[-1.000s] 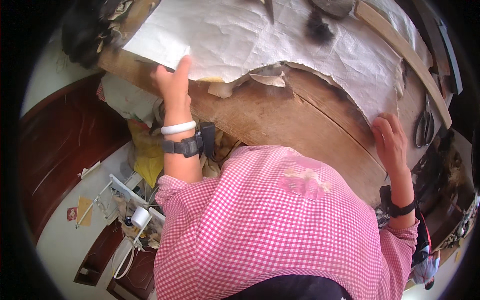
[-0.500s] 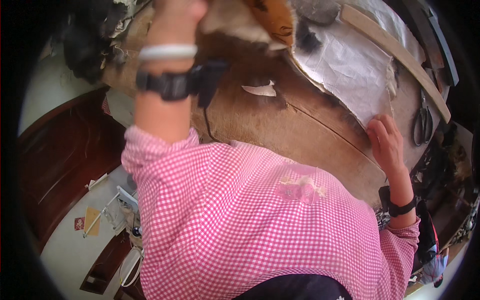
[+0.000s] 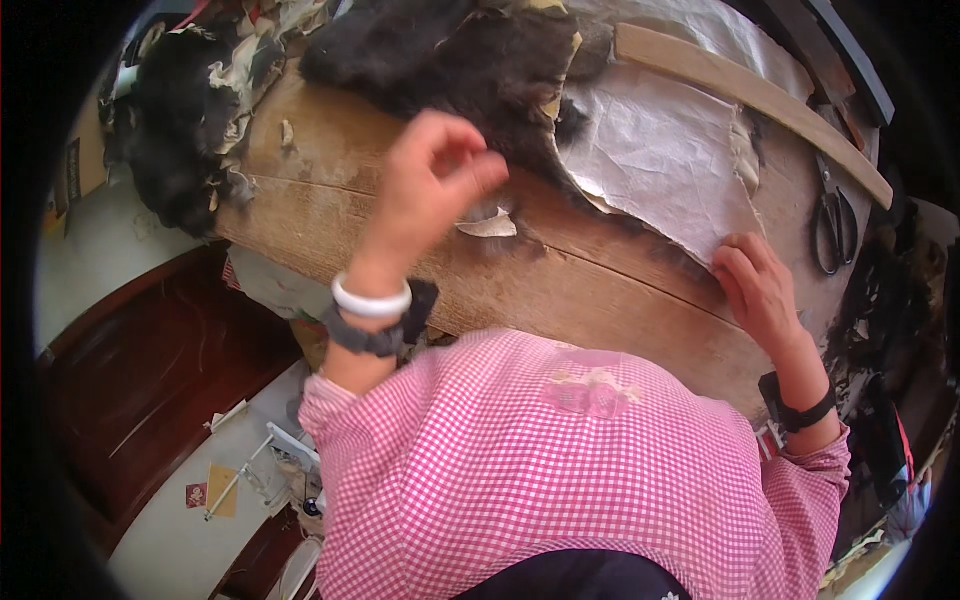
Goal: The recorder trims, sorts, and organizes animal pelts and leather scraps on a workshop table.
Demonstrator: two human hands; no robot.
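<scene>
A pale hide (image 3: 650,140), smooth and whitish with a ragged dark-furred edge, lies across the right part of a wooden board (image 3: 590,290). My right hand (image 3: 757,285) pinches its near corner, the fingers curled together. My left hand (image 3: 430,185) hovers over the board, left of the hide, its thumb and fingers apart and nothing visible between them. Beyond it spreads a piece of dark fur (image 3: 450,75), fur side up, meeting the pale hide. Below the left hand's fingers rests a small pale scrap (image 3: 488,226).
A curved wooden strip (image 3: 750,95) lies over the hide's far side. Black-handled scissors (image 3: 835,228) are on the board at the right. More dark fur with pale torn edges (image 3: 185,125) hangs over the board's left end. A dark red wooden panel (image 3: 180,380) stands at lower left.
My left hand has come back from the far side toward me. The far piece, which showed a tan underside, now lies fur up. My right hand stays at the hide's corner.
</scene>
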